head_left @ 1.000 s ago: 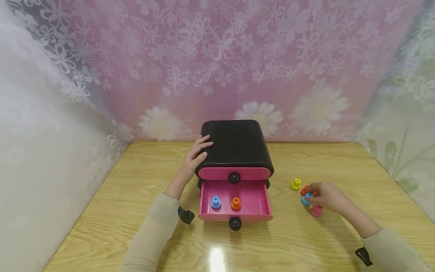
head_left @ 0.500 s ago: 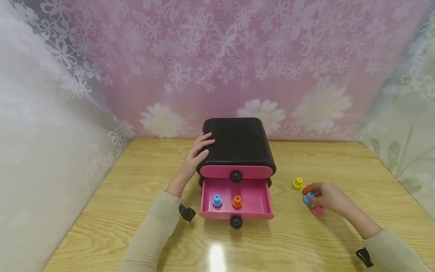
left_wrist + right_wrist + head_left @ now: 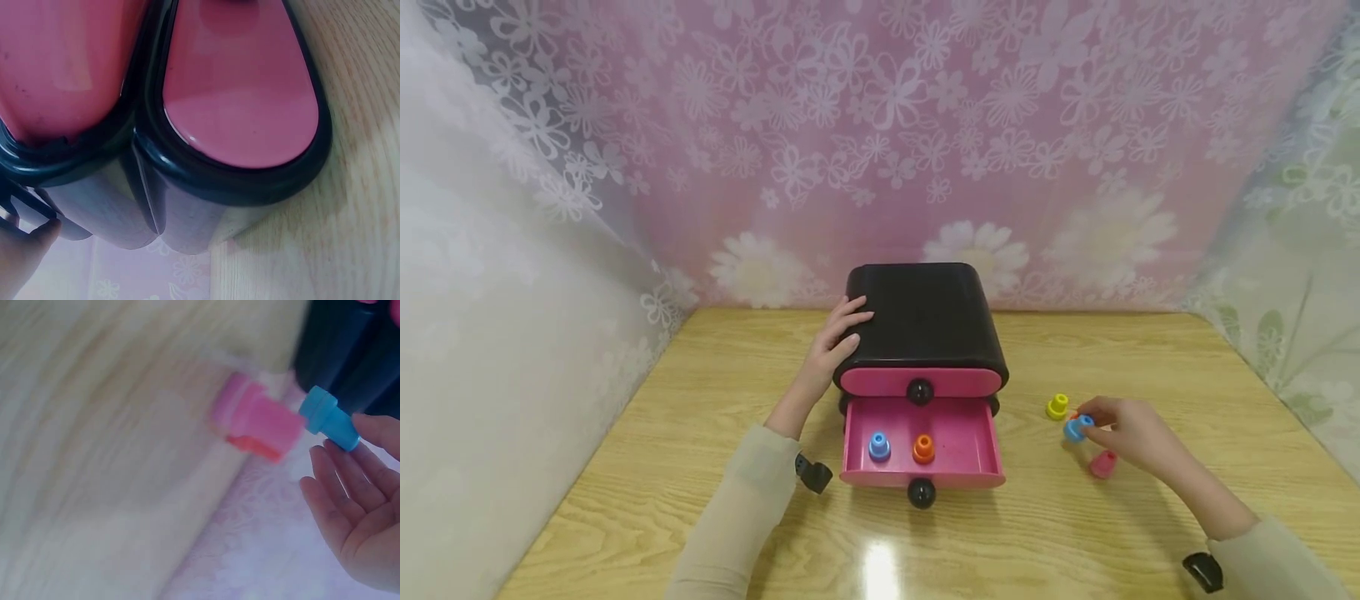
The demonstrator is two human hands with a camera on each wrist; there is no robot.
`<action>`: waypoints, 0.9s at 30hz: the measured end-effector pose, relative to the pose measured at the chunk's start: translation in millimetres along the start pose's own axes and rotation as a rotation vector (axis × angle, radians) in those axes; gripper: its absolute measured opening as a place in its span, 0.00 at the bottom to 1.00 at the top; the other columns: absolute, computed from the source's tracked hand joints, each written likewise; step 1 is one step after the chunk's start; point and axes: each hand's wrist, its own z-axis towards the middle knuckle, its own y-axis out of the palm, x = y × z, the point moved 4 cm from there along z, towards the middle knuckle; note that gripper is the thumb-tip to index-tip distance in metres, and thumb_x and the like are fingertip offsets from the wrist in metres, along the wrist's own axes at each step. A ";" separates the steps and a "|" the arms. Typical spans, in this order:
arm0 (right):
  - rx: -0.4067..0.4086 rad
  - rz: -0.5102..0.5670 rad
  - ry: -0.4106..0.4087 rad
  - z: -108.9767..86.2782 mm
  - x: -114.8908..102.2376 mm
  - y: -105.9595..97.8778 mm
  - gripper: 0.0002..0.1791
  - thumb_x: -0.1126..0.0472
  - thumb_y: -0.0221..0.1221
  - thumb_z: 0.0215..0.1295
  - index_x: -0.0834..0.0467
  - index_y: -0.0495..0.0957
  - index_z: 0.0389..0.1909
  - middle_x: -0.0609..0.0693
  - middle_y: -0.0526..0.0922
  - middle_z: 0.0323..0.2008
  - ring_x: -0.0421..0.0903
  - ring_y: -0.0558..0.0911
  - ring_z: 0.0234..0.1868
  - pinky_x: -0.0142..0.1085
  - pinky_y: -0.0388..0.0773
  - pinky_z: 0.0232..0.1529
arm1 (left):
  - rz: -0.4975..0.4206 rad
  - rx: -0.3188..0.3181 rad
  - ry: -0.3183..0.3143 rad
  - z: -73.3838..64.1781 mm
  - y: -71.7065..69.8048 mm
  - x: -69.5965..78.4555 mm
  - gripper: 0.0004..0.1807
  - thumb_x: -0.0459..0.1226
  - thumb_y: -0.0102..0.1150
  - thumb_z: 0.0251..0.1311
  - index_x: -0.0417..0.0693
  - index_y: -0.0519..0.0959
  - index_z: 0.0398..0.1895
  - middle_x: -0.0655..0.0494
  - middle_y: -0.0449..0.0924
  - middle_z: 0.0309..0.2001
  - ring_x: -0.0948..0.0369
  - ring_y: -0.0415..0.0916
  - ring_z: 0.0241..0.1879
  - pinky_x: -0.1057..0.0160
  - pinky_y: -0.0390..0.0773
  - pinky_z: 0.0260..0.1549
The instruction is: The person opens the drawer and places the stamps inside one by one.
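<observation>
My left hand (image 3: 833, 340) rests with extended fingers on the top left edge of a black drawer cabinet (image 3: 925, 312). On the right, my right hand (image 3: 1131, 429) pinches a blue stepped peg (image 3: 1077, 428) between thumb and fingers; the right wrist view shows this blue peg (image 3: 329, 419) tilted in the fingertips. Near that hand stand a yellow peg (image 3: 1057, 407) and a pink peg (image 3: 1103, 464). A red-orange peg (image 3: 1074, 414) is mostly hidden behind the blue one. Inside the pulled-out pink drawer (image 3: 970, 480) stand a light blue peg (image 3: 879, 447) and an orange peg (image 3: 923, 450).
Above the pulled-out drawer is a closed pink drawer (image 3: 880, 382) with a black knob (image 3: 920, 392). The wooden table (image 3: 1037, 533) meets a flowered pink curtain (image 3: 865, 167) at the back. Pale patterned cloth (image 3: 512, 350) hangs on the left side.
The right hand has lifted the blue peg slightly and tilted it, moving it away from the pink peg. The left hand has stayed on the cabinet.
</observation>
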 end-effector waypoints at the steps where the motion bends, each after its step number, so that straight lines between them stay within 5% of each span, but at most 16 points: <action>1: 0.022 0.010 -0.009 -0.9 -3.3 -1.6 0.12 0.66 0.60 0.52 0.67 0.77 0.37 0.54 0.81 0.31 0.52 0.80 0.33 0.40 0.77 0.28 | 0.000 0.001 0.002 -0.3 0.3 -0.5 0.20 0.24 0.38 0.56 0.21 0.64 0.52 0.30 0.51 0.62 0.41 0.33 0.64 0.43 0.38 0.58; 6: 0.122 0.058 -0.033 -5.8 -25.5 -9.2 0.15 0.64 0.60 0.54 0.67 0.76 0.41 0.55 0.81 0.34 0.54 0.79 0.36 0.46 0.76 0.36 | -0.005 0.004 0.007 -2.1 1.6 -1.4 0.19 0.24 0.38 0.56 0.20 0.64 0.51 0.29 0.51 0.61 0.40 0.33 0.64 0.41 0.38 0.58; 12: 0.212 0.144 -0.080 -8.0 -60.7 -14.9 0.15 0.64 0.61 0.53 0.64 0.76 0.43 0.57 0.80 0.37 0.54 0.81 0.35 0.32 0.77 0.30 | -0.010 0.011 0.004 -2.5 1.7 -1.5 0.20 0.24 0.38 0.56 0.20 0.64 0.52 0.29 0.51 0.61 0.41 0.32 0.65 0.42 0.38 0.58; 27: 0.200 0.367 -0.189 -0.6 -109.3 1.2 0.12 0.69 0.62 0.49 0.66 0.77 0.37 0.52 0.80 0.34 0.42 0.81 0.32 0.29 0.77 0.31 | -0.028 0.019 -0.003 -1.1 1.1 -6.4 0.19 0.27 0.39 0.59 0.25 0.65 0.53 0.34 0.52 0.62 0.44 0.32 0.65 0.45 0.38 0.60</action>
